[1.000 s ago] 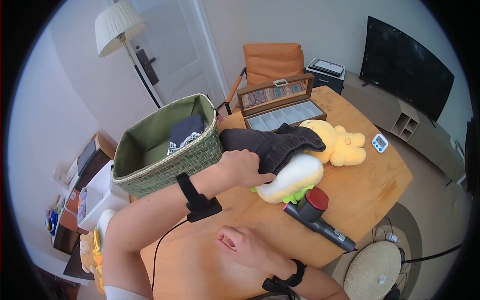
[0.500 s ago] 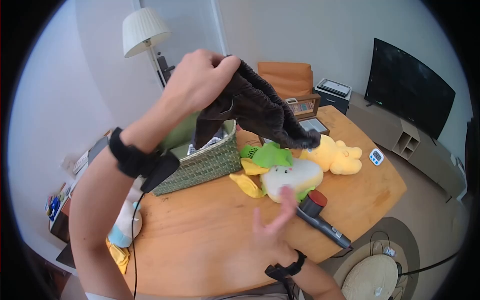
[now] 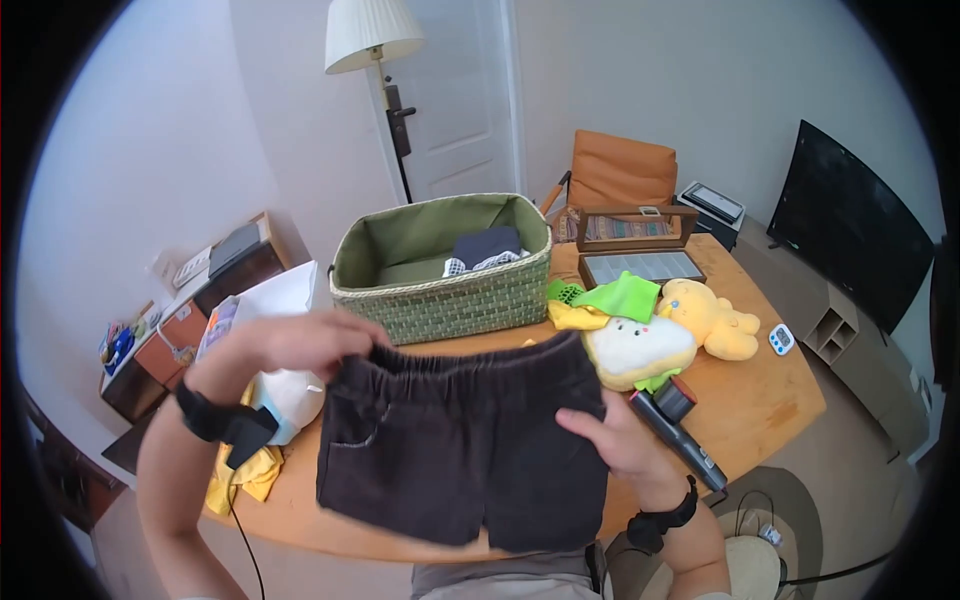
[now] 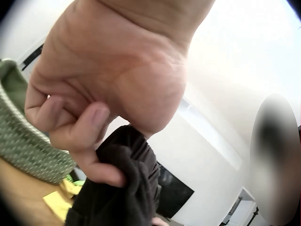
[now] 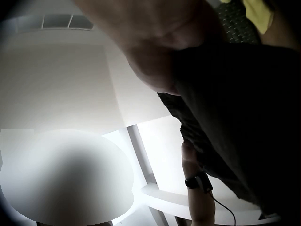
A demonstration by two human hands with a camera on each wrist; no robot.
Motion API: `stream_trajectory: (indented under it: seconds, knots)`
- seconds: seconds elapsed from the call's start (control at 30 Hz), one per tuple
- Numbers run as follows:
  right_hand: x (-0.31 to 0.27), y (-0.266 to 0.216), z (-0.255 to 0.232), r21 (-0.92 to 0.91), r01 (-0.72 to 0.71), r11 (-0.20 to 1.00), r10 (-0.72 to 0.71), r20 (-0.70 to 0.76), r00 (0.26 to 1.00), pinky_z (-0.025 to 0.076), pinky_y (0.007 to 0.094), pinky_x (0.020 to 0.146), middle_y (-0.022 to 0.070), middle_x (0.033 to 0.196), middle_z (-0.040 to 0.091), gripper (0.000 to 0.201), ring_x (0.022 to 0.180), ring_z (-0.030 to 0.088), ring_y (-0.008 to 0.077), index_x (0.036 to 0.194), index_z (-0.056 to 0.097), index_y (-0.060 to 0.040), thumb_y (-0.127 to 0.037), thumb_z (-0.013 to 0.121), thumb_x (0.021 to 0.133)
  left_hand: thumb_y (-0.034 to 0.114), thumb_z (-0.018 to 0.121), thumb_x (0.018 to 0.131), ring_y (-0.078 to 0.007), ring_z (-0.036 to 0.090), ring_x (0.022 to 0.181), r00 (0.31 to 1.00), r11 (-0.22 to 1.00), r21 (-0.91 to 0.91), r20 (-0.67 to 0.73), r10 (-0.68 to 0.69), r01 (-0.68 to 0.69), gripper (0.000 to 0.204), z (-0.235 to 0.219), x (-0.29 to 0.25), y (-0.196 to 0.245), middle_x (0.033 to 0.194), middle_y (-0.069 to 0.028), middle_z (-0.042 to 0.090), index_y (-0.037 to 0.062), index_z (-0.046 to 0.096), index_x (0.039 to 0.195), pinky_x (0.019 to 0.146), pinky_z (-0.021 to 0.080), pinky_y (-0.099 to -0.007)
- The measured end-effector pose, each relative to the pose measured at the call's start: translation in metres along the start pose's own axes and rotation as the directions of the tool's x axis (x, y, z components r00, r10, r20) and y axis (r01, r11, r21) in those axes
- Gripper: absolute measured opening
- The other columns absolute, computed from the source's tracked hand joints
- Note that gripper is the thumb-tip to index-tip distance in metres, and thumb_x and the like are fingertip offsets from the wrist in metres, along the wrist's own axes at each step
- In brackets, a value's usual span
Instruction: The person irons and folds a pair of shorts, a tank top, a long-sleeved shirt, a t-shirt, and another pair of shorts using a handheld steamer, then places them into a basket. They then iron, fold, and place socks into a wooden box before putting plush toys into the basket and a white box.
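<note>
A pair of dark shorts [image 3: 460,450] with an elastic waistband hangs spread out over the near side of the table. My left hand [image 3: 305,345] grips the waistband at its left end, and in the left wrist view the fingers curl round the bunched dark cloth [image 4: 131,165]. At the opposite side my right hand [image 3: 630,445] pinches the shorts, thumb in front and the other fingers hidden behind the fabric. Dark cloth [image 5: 235,113] fills much of the right wrist view, partly covering that hand.
Beyond the shorts stands a green woven basket [image 3: 450,308] with folded clothes inside. To its right are an open compartment box [image 3: 640,268], a white-and-green plush [image 3: 640,350], a yellow plush [image 3: 715,320], a hair dryer [image 3: 685,445] and a timer [image 3: 781,339]. More plush toys [image 3: 290,405] lie at the left.
The left hand has lifted the shorts off the plush toys and brought them nearer to me. The right hand has risen from the table and taken hold of their right side. The head view has shifted.
</note>
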State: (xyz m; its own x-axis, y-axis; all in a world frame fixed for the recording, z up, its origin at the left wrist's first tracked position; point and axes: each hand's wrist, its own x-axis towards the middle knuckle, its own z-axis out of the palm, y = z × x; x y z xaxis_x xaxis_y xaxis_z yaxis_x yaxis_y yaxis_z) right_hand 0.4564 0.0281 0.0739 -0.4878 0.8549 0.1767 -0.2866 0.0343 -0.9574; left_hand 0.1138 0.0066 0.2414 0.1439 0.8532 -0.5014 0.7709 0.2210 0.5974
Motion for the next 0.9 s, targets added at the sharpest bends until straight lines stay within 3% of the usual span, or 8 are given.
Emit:
stream_trajectory:
  seconds: [0.1,0.2,0.3,0.37,0.5,0.73,0.83,0.9]
  knots:
    - [0.005,0.040,-0.009,-0.256,-0.155,0.954,0.206,0.188,0.960,0.052,0.0363,0.094,0.0109,0.120,0.069,0.041,0.109,0.065,0.0200,0.128,0.058,0.0036,-0.023,0.068,0.098,0.047,0.048,0.103,-0.0151,0.060,0.086,0.985,0.985,-0.029,-0.017,-0.173,0.173,0.051,0.037,0.045,-0.084,0.109,-0.0065,0.066,0.0060,0.062,0.130,0.080,0.051,-0.0289]
    - [0.010,0.066,-0.023,-0.881,-0.074,0.467,0.112,-0.025,0.993,0.054,0.0439,0.088,0.0238,0.115,0.062,0.048,0.103,0.066,0.0393,0.125,0.052,0.0027,-0.028,0.071,0.094,0.044,0.051,0.104,-0.0172,0.064,0.098,0.996,0.997,-0.044,0.058,-0.067,0.070,0.050,0.076,0.088,-0.163,0.114,-0.0105,0.066,0.0035,0.061,0.131,0.082,0.054,-0.0308]
    - [0.028,0.074,-0.029,-0.972,0.080,0.220,-0.133,0.052,0.990,0.056,0.0444,0.081,0.0220,0.116,0.061,0.054,0.095,0.067,0.0370,0.128,0.053,0.0016,-0.030,0.074,0.091,0.044,0.056,0.102,-0.0188,0.066,0.097,0.997,0.990,0.113,-0.006,-0.081,0.081,0.050,0.099,0.097,-0.184,0.110,-0.0117,0.069,0.0010,0.062,0.127,0.082,0.054,-0.0315]
    - [0.048,0.068,-0.022,-0.993,-0.004,0.114,-0.022,-0.007,1.000,0.055,0.0462,0.082,0.0230,0.119,0.060,0.056,0.099,0.067,0.0386,0.129,0.052,0.0014,-0.030,0.075,0.089,0.043,0.065,0.099,-0.0184,0.066,0.093,0.998,0.966,0.257,-0.053,0.023,-0.009,0.046,0.111,0.101,-0.191,0.104,-0.0092,0.069,0.0020,0.063,0.121,0.080,0.053,-0.0307]
    - [0.081,0.087,-0.023,-0.988,-0.116,-0.099,0.130,-0.129,0.983,0.054,0.0499,0.085,0.0245,0.125,0.058,0.058,0.104,0.066,0.0422,0.129,0.052,0.0001,-0.031,0.076,0.086,0.047,0.075,0.091,-0.0180,0.064,0.084,0.992,0.990,0.109,-0.085,0.095,-0.086,0.051,0.124,0.107,-0.208,0.095,-0.0080,0.069,0.0013,0.064,0.112,0.079,0.053,-0.0316]
    - [0.109,0.053,-0.022,-0.986,-0.154,0.062,0.256,-0.134,0.957,0.053,0.0495,0.088,0.0269,0.113,0.064,0.049,0.104,0.066,0.0427,0.129,0.053,-0.0032,-0.016,0.068,0.084,0.026,0.080,0.090,-0.0058,0.052,0.074,0.946,0.911,-0.313,-0.265,0.189,-0.270,0.033,0.148,0.099,-0.229,0.084,0.0044,0.057,0.0029,0.064,0.109,0.067,0.046,-0.0232]
    - [0.114,0.023,-0.041,-0.980,0.051,0.194,-0.143,0.023,0.990,0.052,0.0506,0.089,0.0273,0.102,0.068,0.038,0.100,0.066,0.0448,0.122,0.056,-0.0039,-0.010,0.062,0.084,0.022,0.078,0.092,-0.0048,0.051,0.074,0.944,0.892,-0.356,-0.273,0.184,-0.277,0.034,0.154,0.096,-0.230,0.084,0.0052,0.054,0.0029,0.063,0.115,0.066,0.044,-0.0218]
    - [0.126,-0.015,-0.052,-0.973,-0.064,0.223,-0.190,-0.107,0.976,0.052,0.0494,0.088,0.0266,0.104,0.067,0.038,0.100,0.066,0.0439,0.122,0.056,-0.0025,-0.010,0.063,0.086,0.022,0.078,0.092,-0.0048,0.051,0.074,0.945,0.886,-0.366,-0.264,0.194,-0.284,0.037,0.153,0.093,-0.228,0.084,0.0050,0.053,0.0027,0.062,0.119,0.066,0.043,-0.0213]
